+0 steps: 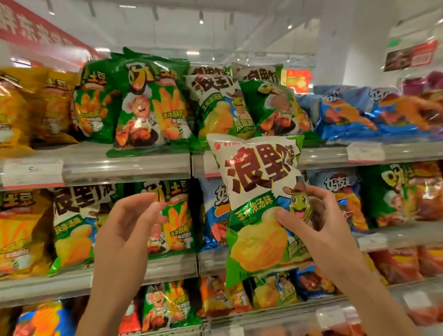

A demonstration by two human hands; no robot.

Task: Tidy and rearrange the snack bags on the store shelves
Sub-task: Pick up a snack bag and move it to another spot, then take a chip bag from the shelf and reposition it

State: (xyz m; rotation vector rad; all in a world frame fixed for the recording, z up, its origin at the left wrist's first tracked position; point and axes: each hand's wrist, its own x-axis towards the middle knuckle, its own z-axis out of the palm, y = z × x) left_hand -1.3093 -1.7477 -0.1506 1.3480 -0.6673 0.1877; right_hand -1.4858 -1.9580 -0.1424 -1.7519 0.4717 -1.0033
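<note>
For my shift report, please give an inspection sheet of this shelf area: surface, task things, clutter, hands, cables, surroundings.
Surface: shelves, tiered, with price strips.
Job's things: white-green bag held in front of the shelves; bags fill every tier, colours mixed.
Clutter: green bag leans among white ones on the top tier.
Hands: right hand grips the white-green bag; left hand holds nothing, fingers loosely curled.
Cables: nothing seen.
Surroundings: red banner, white pillar.

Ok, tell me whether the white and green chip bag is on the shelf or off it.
Off. The right hand grips the white and green chip bag in the air in front of the shelves.
</note>
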